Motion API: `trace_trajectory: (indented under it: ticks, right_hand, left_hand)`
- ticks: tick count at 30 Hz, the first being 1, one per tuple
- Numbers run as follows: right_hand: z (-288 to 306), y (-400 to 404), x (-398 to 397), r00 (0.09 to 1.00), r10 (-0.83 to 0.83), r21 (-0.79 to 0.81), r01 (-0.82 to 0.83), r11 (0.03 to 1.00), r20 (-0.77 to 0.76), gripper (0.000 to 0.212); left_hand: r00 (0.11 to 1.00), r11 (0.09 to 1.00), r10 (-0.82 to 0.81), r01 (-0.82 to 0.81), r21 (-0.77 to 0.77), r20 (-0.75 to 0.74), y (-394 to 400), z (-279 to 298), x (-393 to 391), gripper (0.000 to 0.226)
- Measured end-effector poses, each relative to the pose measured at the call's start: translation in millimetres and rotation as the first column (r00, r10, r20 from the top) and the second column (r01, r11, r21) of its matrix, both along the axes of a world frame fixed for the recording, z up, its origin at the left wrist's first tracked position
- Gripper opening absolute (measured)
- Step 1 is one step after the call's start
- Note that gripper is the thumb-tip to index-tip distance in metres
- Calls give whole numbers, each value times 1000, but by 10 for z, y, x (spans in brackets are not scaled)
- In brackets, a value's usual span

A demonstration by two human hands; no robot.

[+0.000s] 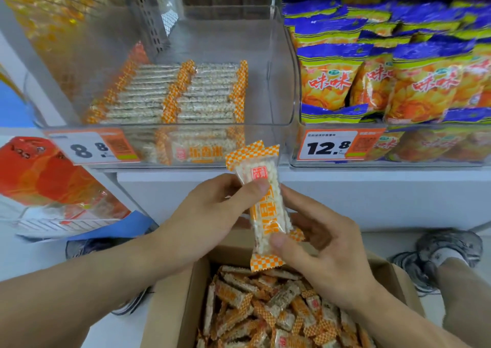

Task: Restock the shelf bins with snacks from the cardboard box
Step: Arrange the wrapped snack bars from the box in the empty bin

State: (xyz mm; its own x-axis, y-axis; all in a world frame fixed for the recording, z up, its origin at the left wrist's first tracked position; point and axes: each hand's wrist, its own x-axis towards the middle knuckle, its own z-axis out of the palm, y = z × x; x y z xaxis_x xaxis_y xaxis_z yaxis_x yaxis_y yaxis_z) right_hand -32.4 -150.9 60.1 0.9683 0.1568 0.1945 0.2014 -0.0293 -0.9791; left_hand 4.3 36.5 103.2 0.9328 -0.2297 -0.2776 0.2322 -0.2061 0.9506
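- A rice bar [261, 204] in an orange-checked wrapper is held upright above an open cardboard box [172, 302], just below the shelf edge.
- Its upper part is pinched by the left hand [212, 209], thumb on the front.
- Its lower end is pinched by the right hand [321, 252], thumb pressed near the bottom seal.
- Loose bars [268, 310] are heaped in the box.
- Two rows of bars [175, 95] are seen stacked in a clear bin [281, 81] marked by a price tag [93, 147] reading 8.8.
- Chip bags [398, 63] fill the bin to the right.

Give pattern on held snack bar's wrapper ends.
Orange-and-white checks on the snack bar; head view.
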Motion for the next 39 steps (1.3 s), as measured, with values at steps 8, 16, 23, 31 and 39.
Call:
trace_trajectory:
  ticks: [8, 16, 23, 31, 39]
  right_hand:
    - [246, 260, -73, 995, -98, 67, 96, 993, 32, 49]
    - [819, 610, 251, 961, -175, 106, 156, 982, 213, 50]
    - [1299, 760, 1021, 872, -299, -313, 430, 847, 389, 45]
    - [1323, 954, 1742, 821, -316, -670, 571, 475, 476, 52]
    - [1249, 1084, 1985, 882, -257, -859, 454, 237, 395, 44]
  left_hand:
    - [961, 993, -96, 74, 94, 260, 88, 305, 23, 51]
    - [845, 999, -17, -4, 39, 534, 443, 758, 151, 37]
    - [767, 793, -170, -266, 548, 619, 1128, 656, 468, 71]
    - [694, 794, -102, -374, 479, 712, 1407, 477, 650, 11]
    - [681, 835, -115, -328, 441, 723, 1513, 366, 645, 15]
